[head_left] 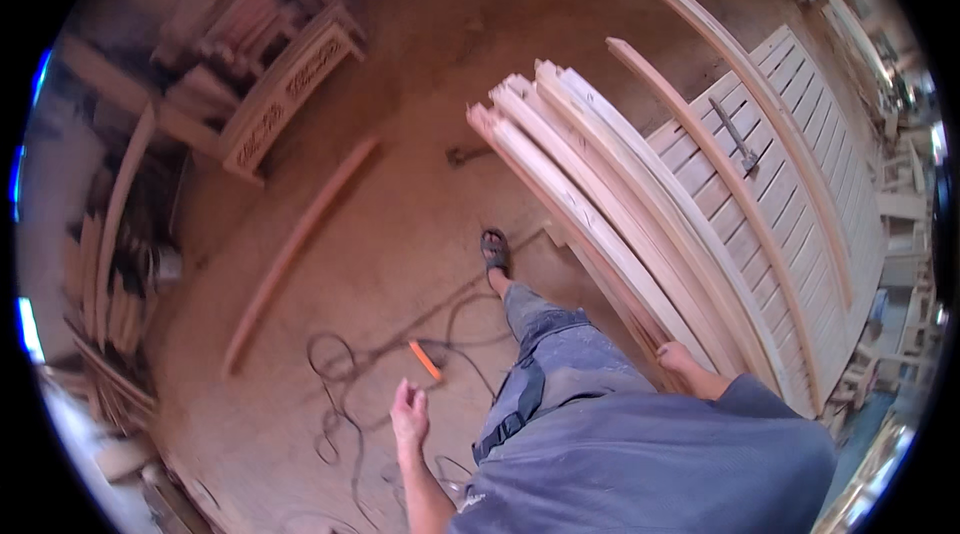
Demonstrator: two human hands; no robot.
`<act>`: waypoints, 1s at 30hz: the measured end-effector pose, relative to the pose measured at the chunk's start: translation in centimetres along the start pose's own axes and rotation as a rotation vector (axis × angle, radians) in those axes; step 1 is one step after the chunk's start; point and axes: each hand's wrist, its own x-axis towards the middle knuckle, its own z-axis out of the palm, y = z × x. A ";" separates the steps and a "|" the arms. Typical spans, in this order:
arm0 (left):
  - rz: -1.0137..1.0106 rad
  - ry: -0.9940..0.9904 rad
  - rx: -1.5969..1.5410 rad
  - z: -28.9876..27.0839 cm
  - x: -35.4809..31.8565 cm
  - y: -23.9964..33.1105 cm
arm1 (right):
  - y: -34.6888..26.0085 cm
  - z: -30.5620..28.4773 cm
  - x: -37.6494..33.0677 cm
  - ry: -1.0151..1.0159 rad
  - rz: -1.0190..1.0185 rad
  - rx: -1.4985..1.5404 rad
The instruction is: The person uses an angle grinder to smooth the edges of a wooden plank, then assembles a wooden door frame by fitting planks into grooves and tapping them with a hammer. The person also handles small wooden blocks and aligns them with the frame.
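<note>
I am walking across a dusty workshop floor, one sandalled foot stepping forward. My right hand grips the near end of a bundle of long pale wooden planks, carried at my right side and pointing ahead. My left hand swings free at my side, fingers loosely curled, holding nothing. Just ahead of that hand, an orange tool lies on the floor.
Black cables loop over the floor near my left side. A long loose plank lies on the floor to the left. A slatted wooden panel with a hammer on it sits to the right. Stacked timber and carved frames line the left wall.
</note>
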 end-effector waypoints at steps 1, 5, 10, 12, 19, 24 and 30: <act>-0.017 -0.054 0.044 -1.4 2.1 -0.5 | -1.6 -0.1 2.1 -0.016 0.019 -0.007; -0.292 0.044 -0.180 0.2 6.5 -3.8 | -4.3 -4.6 14.1 -0.078 -0.534 -0.834; -0.366 -0.006 0.067 -7.8 16.8 -0.6 | -37.3 -23.4 16.1 0.217 -0.397 0.482; -0.308 -0.048 0.093 -9.7 22.2 2.1 | -43.2 -29.7 16.9 0.210 -0.411 0.664; -0.182 -0.138 0.136 -14.9 41.4 10.2 | -48.0 -35.5 24.6 0.264 -0.162 0.588; -0.176 -0.218 0.260 -20.8 55.1 14.9 | -41.3 -25.8 27.1 0.271 0.618 0.556; -0.084 -0.192 0.469 -38.4 76.4 27.8 | -54.3 -26.0 24.9 0.196 0.499 0.727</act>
